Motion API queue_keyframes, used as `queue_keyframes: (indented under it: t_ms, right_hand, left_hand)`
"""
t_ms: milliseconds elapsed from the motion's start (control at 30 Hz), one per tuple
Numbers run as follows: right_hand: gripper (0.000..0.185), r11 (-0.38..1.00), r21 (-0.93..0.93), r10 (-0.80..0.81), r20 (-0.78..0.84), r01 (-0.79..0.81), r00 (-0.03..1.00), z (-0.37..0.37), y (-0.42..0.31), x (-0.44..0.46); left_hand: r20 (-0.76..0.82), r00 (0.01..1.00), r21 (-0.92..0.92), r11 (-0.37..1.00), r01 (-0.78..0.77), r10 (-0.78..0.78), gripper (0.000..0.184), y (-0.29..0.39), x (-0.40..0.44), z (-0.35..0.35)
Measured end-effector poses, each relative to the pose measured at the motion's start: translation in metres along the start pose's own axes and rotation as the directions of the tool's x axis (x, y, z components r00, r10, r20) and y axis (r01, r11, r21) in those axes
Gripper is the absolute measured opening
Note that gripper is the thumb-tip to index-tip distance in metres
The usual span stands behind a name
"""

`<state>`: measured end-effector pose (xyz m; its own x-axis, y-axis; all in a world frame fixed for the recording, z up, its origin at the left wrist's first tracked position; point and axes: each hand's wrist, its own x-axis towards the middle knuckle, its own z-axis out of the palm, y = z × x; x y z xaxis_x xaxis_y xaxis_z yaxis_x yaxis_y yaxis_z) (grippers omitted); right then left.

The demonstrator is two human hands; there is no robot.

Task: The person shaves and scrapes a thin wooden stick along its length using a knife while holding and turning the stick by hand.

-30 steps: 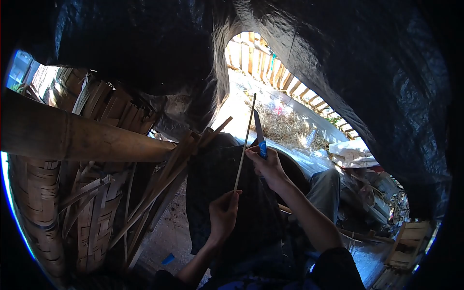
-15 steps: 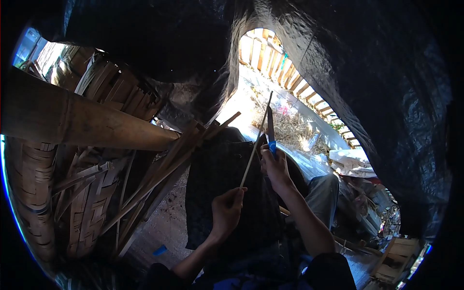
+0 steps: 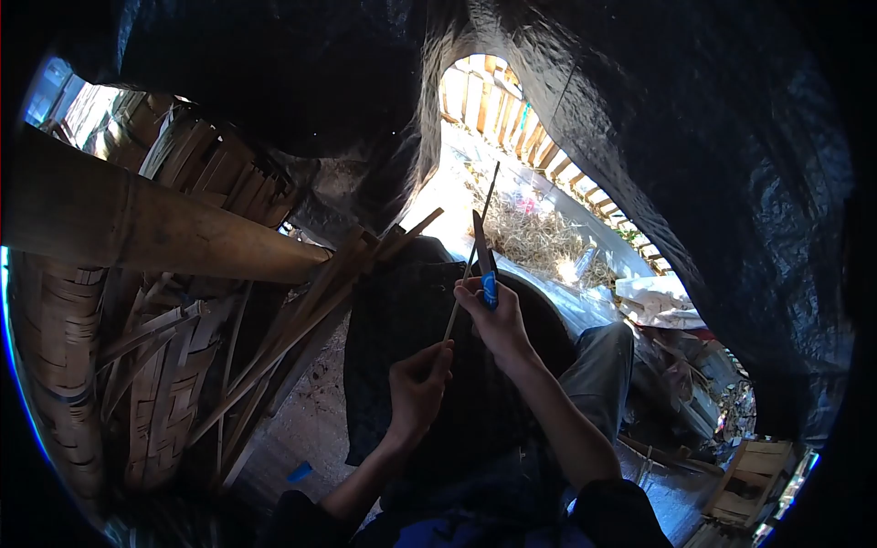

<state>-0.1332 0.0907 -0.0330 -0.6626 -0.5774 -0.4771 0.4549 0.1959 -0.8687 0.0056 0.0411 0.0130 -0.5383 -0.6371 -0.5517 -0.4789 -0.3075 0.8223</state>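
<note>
A thin bamboo strip [image 3: 491,190] slants upward in front of me, its lower end pinched in my left hand [image 3: 417,388]. My right hand [image 3: 496,321] is closed round the blue handle of a knife [image 3: 481,245], whose blade points up and crosses the strip. The right thumb and fingertips lie close against the strip, just above my left hand. A dark cloth [image 3: 388,310] covers my lap beneath both hands.
On the left a thick bamboo pole [image 3: 174,228] reaches inward, near split bamboo strips [image 3: 311,333] and woven bamboo [image 3: 68,365]. Dark sheeting [image 3: 694,137] hangs overhead. Dry straw [image 3: 530,233] lies beyond my hands; a small wooden crate [image 3: 749,479] is at lower right.
The knife and my right hand have moved down along the strip, closer to my left hand. The knife blade now crosses the strip. The view has shifted slightly.
</note>
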Motion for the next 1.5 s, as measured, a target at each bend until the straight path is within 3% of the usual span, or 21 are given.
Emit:
queue_keyframes:
  t_ms: [33, 67, 100, 167, 200, 267, 300, 367, 400, 433, 500, 533, 600, 700, 900, 1233, 1333, 1400, 1500]
  right_hand:
    - [0.023, 1.0, 0.01, -0.007, -0.015, 0.007, 1.0, 0.007, 0.002, 0.003]
    - [0.018, 0.975, 0.216, 0.031, 0.091, -0.05, 0.995, 0.005, 0.0, 0.004]
    - [0.018, 0.974, 0.221, 0.03, 0.095, -0.051, 0.995, 0.005, 0.0, 0.007]
    - [0.015, 0.851, 0.488, 0.064, 0.265, -0.191, 0.962, 0.0, 0.001, 0.011]
    - [0.015, 0.852, 0.488, 0.066, 0.256, -0.188, 0.964, -0.002, -0.001, 0.013]
    - [0.016, 0.946, 0.293, 0.062, 0.255, -0.138, 0.965, -0.003, -0.003, 0.016]
    - [0.016, 0.945, 0.295, 0.065, 0.253, -0.141, 0.965, -0.005, -0.002, 0.015]
    - [0.019, 0.995, -0.026, -0.096, 0.119, 0.099, 0.988, -0.011, -0.001, 0.013]
    - [0.019, 0.995, -0.024, -0.092, 0.122, 0.095, 0.988, -0.018, 0.0, 0.008]
    - [0.021, 0.935, -0.225, -0.243, 0.155, 0.274, 0.958, -0.028, 0.003, -0.002]
    - [0.031, 0.607, -0.558, -0.48, 0.31, 0.566, 0.821, -0.044, 0.003, -0.019]
    - [0.031, 0.608, -0.561, -0.473, 0.311, 0.561, 0.824, -0.047, -0.001, -0.023]
    - [0.031, 0.447, -0.655, -0.291, 0.538, 0.61, 0.791, -0.052, -0.009, -0.031]
    - [0.031, 0.375, -0.719, -0.176, 0.564, 0.585, 0.807, -0.051, -0.022, -0.027]
    - [0.03, 0.235, -0.698, -0.283, 0.617, 0.677, 0.734, -0.064, -0.006, -0.006]
    - [0.031, 0.182, -0.648, -0.312, 0.675, 0.739, 0.669, -0.059, 0.009, 0.024]
    - [0.031, 0.236, -0.719, -0.391, 0.546, 0.654, 0.741, -0.065, 0.01, 0.046]
    - [0.024, 0.287, -0.748, -0.284, 0.531, 0.599, 0.799, -0.066, 0.0, 0.061]
    - [0.023, 0.222, -0.727, -0.305, 0.581, 0.65, 0.754, -0.062, 0.004, 0.085]
  left_hand:
    - [0.021, 1.0, -0.022, 1.0, -0.008, 0.009, 0.025, -0.002, 0.001, -0.001]
    - [0.042, 0.999, -0.044, 0.999, -0.016, 0.018, 0.027, -0.001, 0.002, -0.004]
    - [0.038, 0.999, -0.039, 0.999, -0.017, 0.018, 0.027, 0.003, 0.004, -0.008]
    - [0.215, 0.965, -0.235, 0.952, 0.198, -0.148, 0.032, 0.015, 0.008, -0.016]
    - [0.224, 0.963, -0.234, 0.951, 0.202, -0.15, 0.032, 0.014, 0.011, -0.022]
    - [0.411, 0.905, -0.127, 0.976, 0.179, -0.113, 0.032, 0.011, 0.02, -0.032]
    - [0.412, 0.904, -0.124, 0.975, 0.183, -0.117, 0.032, 0.008, 0.022, -0.031]
    - [0.3, 0.946, -0.064, 0.988, 0.144, -0.119, 0.029, 0.006, 0.026, -0.026]
    - [0.297, 0.947, -0.062, 0.987, 0.148, -0.123, 0.029, 0.005, 0.027, -0.025]
    - [0.257, 0.957, -0.112, 0.98, 0.164, -0.131, 0.028, 0.002, 0.028, -0.023]
    - [0.219, 0.965, -0.169, 0.968, 0.184, -0.145, 0.028, 0.0, 0.028, -0.019]
    - [0.206, 0.968, -0.165, 0.97, 0.179, -0.143, 0.028, 0.002, 0.028, -0.017]
    - [0.205, 0.967, -0.156, 0.971, 0.182, -0.148, 0.027, 0.003, 0.026, -0.012]
    - [0.192, 0.974, -0.105, 0.984, 0.142, -0.12, 0.025, 0.005, 0.026, -0.009]
    - [0.137, 0.984, -0.089, 0.988, 0.125, -0.113, 0.026, 0.001, 0.017, -0.008]
    - [0.122, 0.972, -0.095, 0.972, 0.214, -0.202, 0.028, 0.006, 0.015, -0.012]
    - [0.12, 0.968, -0.084, 0.97, 0.23, -0.22, 0.028, 0.006, 0.007, -0.004]
    - [0.115, 0.97, -0.07, 0.973, 0.221, -0.212, 0.028, 0.007, 0.006, -0.005]
    - [0.113, 0.961, -0.141, 0.954, 0.265, -0.251, 0.027, 0.015, 0.01, -0.011]
